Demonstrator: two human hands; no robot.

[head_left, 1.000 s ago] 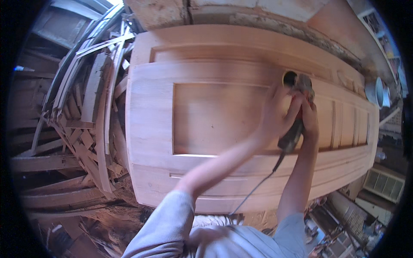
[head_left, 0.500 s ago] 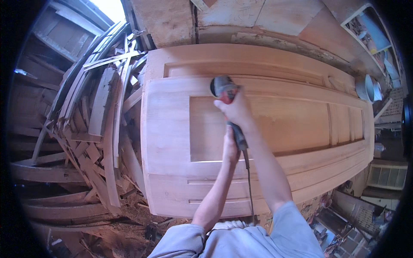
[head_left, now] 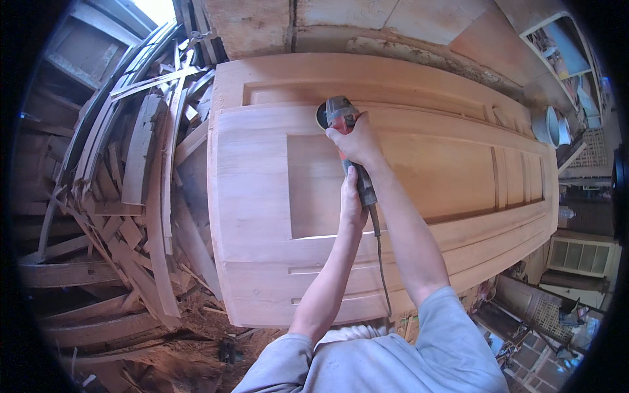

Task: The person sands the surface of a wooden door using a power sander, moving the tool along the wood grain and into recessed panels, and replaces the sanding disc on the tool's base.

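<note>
A corded angle grinder (head_left: 343,120), red and dark with a round disc at its far end, is held in both my hands. My right hand (head_left: 360,142) wraps around its body just behind the head. Lower down, my left hand (head_left: 353,202) grips the dark rear handle. Beneath lies a pale wooden panel door (head_left: 252,183) with recessed panels. The disc is over the door's far long rail, near the left end; whether it touches the wood cannot be made out. A black cord (head_left: 380,275) runs from the handle back toward my body.
Another panelled wooden door (head_left: 288,72) lies along the far side. Scrap boards and offcuts (head_left: 141,150) pile up at the left. A pale bucket (head_left: 545,126) stands by the far right end, below a wall shelf (head_left: 567,52). Clutter (head_left: 531,327) fills the lower right.
The grinder and both hands have moved slightly away from me along the door, still gripped the same way. The whole view has shifted a little.
</note>
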